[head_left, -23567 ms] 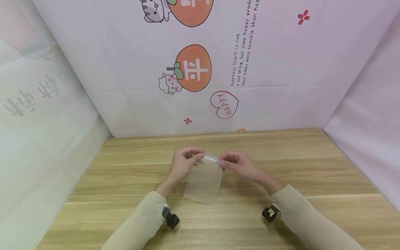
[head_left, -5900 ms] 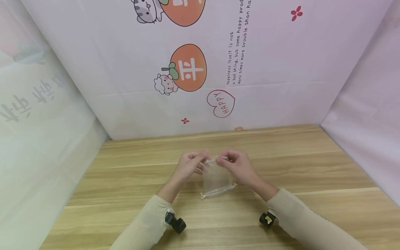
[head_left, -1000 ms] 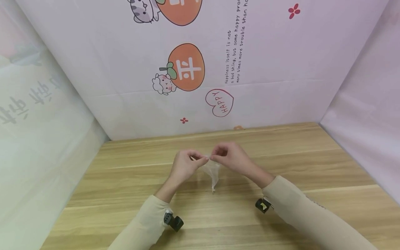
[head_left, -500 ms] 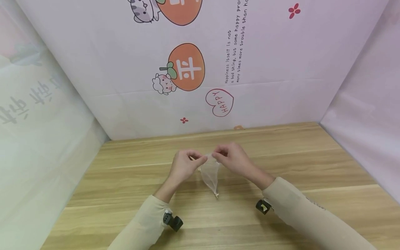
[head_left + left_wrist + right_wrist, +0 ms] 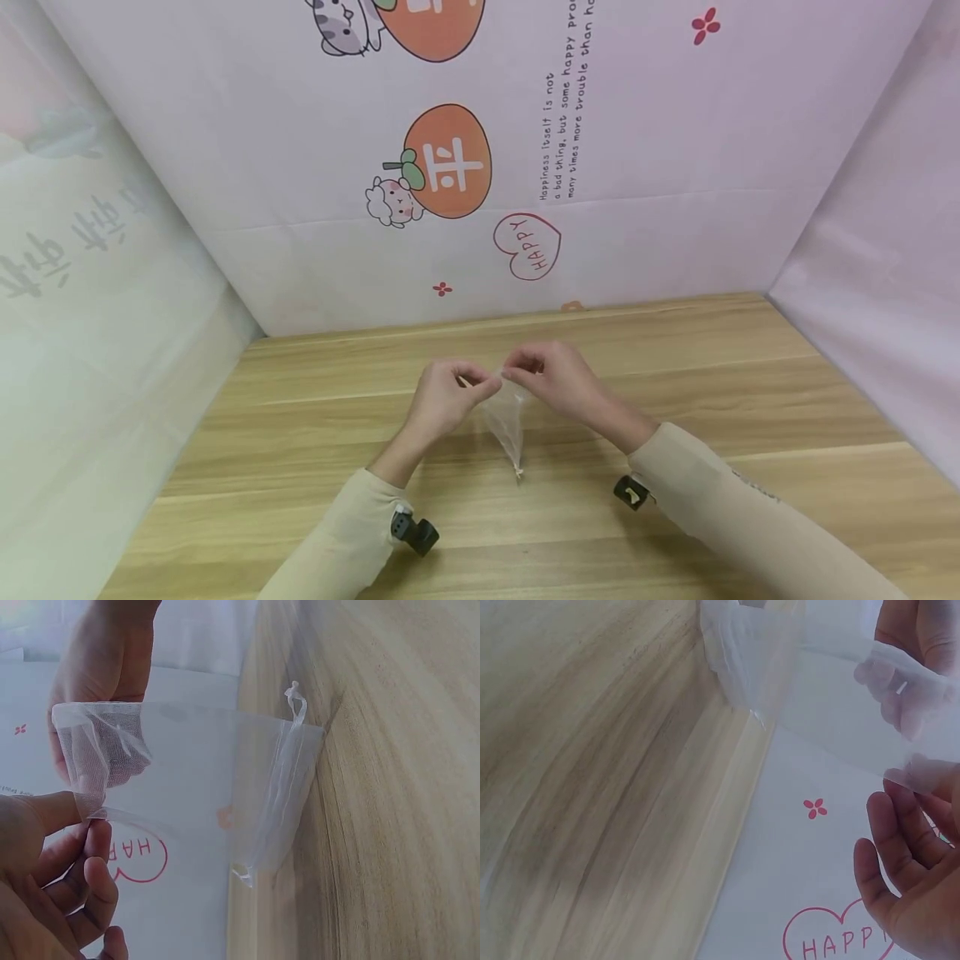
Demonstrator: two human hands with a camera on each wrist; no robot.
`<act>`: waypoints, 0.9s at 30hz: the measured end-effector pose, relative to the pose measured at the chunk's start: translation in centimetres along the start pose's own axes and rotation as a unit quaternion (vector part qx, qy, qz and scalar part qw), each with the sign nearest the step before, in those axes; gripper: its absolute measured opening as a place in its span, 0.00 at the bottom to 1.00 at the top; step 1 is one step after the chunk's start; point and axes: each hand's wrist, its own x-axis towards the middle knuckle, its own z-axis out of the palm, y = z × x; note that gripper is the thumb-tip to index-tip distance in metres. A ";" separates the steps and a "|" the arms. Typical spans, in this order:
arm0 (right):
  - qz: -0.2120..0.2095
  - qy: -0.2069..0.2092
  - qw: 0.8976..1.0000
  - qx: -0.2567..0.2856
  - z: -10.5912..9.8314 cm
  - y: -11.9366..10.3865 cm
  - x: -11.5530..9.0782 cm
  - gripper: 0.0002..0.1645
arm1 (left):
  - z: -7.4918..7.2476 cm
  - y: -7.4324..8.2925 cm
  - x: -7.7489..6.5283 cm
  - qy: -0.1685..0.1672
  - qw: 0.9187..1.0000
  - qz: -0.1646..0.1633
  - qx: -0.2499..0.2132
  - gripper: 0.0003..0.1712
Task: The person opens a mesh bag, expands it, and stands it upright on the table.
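A sheer white drawstring bag [image 5: 505, 425] hangs between the two hands, above the table. My left hand [image 5: 444, 400] pinches its upper edge between thumb and forefinger. My right hand [image 5: 558, 379] pinches the same edge close beside, the fingertips nearly meeting. In the left wrist view the bag's gathered drawstring end [image 5: 281, 787] points away from the hands, with a knotted cord loop [image 5: 295, 701] at its corner. Mesh veils part of the other hand in each wrist view. The right wrist view shows the bag [image 5: 825, 705] stretching from the pinching fingers [image 5: 900, 825]. Nothing is visible inside it.
A wood-grain table [image 5: 315, 492] lies beneath. White printed cloth [image 5: 645, 150] stands along its back edge, and plain-looking cloth walls flank it at left [image 5: 112, 333] and right [image 5: 885, 250]. Black wrist cameras are strapped over both sleeves.
Long before, the drawstring edge was up between the hands; later it hung downward. In the last second the hands parted slightly, then drew together, and the hanging end swung a little.
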 end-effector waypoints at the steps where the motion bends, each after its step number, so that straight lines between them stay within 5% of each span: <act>1: 0.000 0.003 1.000 -0.004 0.0 0.0 0.0 0.03 | 0.0 0.0 0.0 -0.001 1.000 0.000 0.001 0.07; 27: -0.039 0.029 0.999 -0.014 0.5 -0.4 -0.1 0.05 | 0.3 0.2 0.1 0.029 0.999 0.009 0.030 0.08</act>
